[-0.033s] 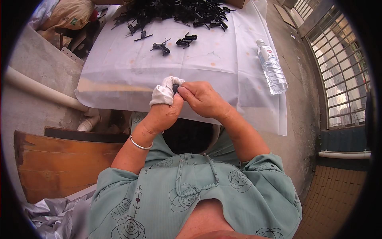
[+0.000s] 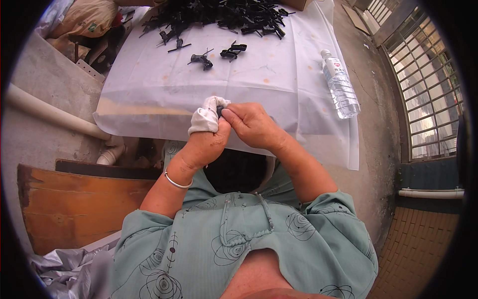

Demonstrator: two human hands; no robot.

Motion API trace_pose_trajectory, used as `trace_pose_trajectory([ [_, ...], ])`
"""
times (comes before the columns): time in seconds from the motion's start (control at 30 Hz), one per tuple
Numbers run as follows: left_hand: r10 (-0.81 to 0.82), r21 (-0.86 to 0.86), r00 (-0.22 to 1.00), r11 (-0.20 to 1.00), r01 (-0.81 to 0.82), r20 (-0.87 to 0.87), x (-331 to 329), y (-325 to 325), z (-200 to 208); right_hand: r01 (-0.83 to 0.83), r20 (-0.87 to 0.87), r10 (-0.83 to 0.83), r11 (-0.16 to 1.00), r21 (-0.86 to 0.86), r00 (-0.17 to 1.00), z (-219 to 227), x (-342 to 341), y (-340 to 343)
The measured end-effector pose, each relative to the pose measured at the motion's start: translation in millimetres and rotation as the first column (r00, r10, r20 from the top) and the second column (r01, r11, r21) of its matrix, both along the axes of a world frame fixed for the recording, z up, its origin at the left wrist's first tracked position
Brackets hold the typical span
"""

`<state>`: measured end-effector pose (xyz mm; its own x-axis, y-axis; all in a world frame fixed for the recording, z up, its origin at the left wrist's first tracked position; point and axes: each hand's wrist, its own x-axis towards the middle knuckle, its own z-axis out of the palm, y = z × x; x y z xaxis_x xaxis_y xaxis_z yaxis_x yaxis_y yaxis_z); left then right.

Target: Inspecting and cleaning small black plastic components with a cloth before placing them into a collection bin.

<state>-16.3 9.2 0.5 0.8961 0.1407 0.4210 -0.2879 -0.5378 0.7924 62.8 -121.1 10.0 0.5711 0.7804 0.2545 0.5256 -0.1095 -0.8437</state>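
My left hand (image 2: 209, 140) has its fingers wrapped in white cloth (image 2: 203, 121) and is closed around a small black plastic part (image 2: 220, 110). From the other side, my right hand (image 2: 254, 124) pinches the same part between thumb and curled fingers. The two hands meet just over the table's near edge, and most of the part is hidden between them. Farther up on the tabletop lie a loose black plastic piece (image 2: 201, 61) and another one (image 2: 233, 51), both apart from my hands.
Behind these lies a large heap of black plastic pieces (image 2: 219, 17) on the table's white plastic cover (image 2: 159, 84). A clear water bottle (image 2: 341, 87) lies near the right edge. At left are a white pipe (image 2: 55, 113) and a wooden board (image 2: 84, 204). A barred window (image 2: 423, 84) stands at right.
My left hand and its bangle have shifted very slightly to the right. Both hands keep the same grip on the black part, and the pieces on the table have not moved.
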Motion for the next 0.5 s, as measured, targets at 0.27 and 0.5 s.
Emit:
trace_pose_trajectory([
  [0.27,-0.179,-0.226,0.917,0.969,0.101,-0.358,-15.4,12.1,21.1,-0.207,-0.179,0.176,0.962,-0.176,0.968,12.0,30.6,-6.4],
  [0.5,-0.29,0.146,0.93,0.934,0.326,-0.224,-11.4,39.0,1.2,0.551,0.367,-0.474,0.823,-0.139,0.8,-21.1,143.0,39.1],
])
